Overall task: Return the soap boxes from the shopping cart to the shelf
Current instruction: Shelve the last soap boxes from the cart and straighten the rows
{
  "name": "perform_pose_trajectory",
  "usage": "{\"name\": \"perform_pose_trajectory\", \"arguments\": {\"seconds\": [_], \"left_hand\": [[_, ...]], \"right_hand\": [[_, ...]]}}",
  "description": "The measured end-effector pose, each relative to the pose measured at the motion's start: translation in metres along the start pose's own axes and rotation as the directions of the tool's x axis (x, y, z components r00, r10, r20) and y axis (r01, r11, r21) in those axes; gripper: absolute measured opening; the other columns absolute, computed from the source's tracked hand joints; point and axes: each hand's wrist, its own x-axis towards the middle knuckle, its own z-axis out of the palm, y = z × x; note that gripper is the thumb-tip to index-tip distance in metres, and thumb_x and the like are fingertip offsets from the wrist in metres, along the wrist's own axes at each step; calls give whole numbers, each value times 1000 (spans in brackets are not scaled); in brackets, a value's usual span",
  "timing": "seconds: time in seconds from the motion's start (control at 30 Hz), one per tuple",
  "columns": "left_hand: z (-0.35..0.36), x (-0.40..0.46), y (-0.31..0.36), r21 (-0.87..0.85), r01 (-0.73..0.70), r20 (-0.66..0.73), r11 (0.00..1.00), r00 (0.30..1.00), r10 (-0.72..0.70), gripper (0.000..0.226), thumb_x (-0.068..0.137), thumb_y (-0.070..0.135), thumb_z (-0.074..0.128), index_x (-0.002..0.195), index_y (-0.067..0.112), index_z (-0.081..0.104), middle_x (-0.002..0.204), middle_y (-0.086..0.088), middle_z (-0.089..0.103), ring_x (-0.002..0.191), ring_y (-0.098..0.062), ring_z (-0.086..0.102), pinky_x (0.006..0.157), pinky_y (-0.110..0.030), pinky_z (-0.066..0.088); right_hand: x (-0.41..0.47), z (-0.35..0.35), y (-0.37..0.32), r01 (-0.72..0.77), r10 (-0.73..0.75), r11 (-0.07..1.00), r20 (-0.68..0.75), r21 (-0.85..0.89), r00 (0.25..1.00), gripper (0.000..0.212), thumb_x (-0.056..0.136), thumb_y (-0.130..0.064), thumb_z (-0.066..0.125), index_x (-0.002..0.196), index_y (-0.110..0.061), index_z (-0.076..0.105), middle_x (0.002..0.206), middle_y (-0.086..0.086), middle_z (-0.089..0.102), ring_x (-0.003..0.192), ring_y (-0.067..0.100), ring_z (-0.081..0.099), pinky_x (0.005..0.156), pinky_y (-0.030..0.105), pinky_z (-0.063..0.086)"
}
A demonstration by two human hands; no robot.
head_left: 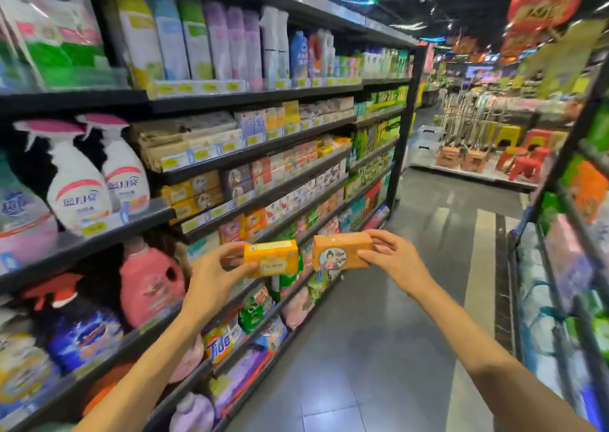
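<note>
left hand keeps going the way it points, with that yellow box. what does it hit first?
Probably the shelf of boxed soaps up and ahead: the left hand points the yellow soap box that way. Depth is unclear; the orange soap box sits beside, seemingly out of line.

Two soap boxes are held up in the aisle, side by side and just apart, in front of the shelf's lower rows. The yellow soap box [271, 258] at 9 o'clock of the pair is bright yellow-orange with a pale label panel and a small code square on top, lying lengthwise, slightly tilted. The orange soap box [341, 251] at 3 o'clock is duller orange, with a round picture of a figure on its front. The shelf [250, 154] carries rows of similar boxes.
</note>
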Motion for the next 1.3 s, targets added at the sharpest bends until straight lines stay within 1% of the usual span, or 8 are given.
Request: {"name": "perform_pose_trajectory", "arguments": {"seconds": [0.1,0.27,0.43,0.6,0.8,0.97,1.13,1.3], "left_hand": [[20,38,-8,-1,14,1,1000,1000,-14,34,83,18,82,115,23,71,95,28,74,87,6,71,73,-14,55],[41,107,-39,-18,16,-79,1000,997,-18,35,84,15,80,117,21,70,101,11,76,89,4,70,72,-10,53],[35,173,-76,-32,64,-192,997,979,-69,36,83,15,81,118,21,71,103,10,76,92,0,71,78,-25,59],[6,218,-105,39,107,-303,994,949,-90,36,84,17,81,118,24,70,103,14,75,94,4,69,83,-16,54],[-21,235,-140,113,227,-465,967,873,-151,38,86,20,80,120,27,68,106,17,73,97,9,66,83,-13,52],[-21,245,-164,179,355,-614,917,769,-178,36,88,18,77,122,26,67,107,17,72,95,20,61,77,-1,45],[-15,262,-183,187,441,-737,878,654,-172,36,94,18,71,128,24,63,111,12,73,104,-1,67,91,-31,57],[-3,277,-191,164,513,-816,843,551,-177,38,94,5,65,130,16,62,113,3,71,106,-15,68,91,-33,55]], "right_hand": [[45,-8,13,-4,4,1000,2,17,1000,52,79,-7,83,127,-10,64,110,6,72,100,11,69,71,16,57],[130,8,34,3,-4,1000,39,17,999,50,79,-8,83,126,-11,64,105,0,73,88,-1,70,75,19,58],[224,47,44,11,-15,999,139,32,990,49,78,-17,85,122,-24,66,108,-2,75,100,8,72,82,30,59],[298,112,37,61,-79,995,264,76,961,45,83,-12,80,124,-21,63,111,-8,71,95,-5,69,72,17,57],[363,196,47,81,-138,986,444,145,886,40,85,-11,78,121,-20,64,108,-7,75,101,8,72,84,29,59],[406,247,54,83,-175,978,546,190,819,47,83,-10,80,125,-22,62,113,-10,70,96,-5,69,80,24,60],[446,272,59,104,-208,975,636,197,743,47,84,-18,80,128,-23,63,117,-11,71,108,-1,66,91,25,55],[466,286,56,138,-250,967,684,215,686,38,84,-19,80,116,-32,63,109,-20,70,97,-12,65,81,12,53]]}}
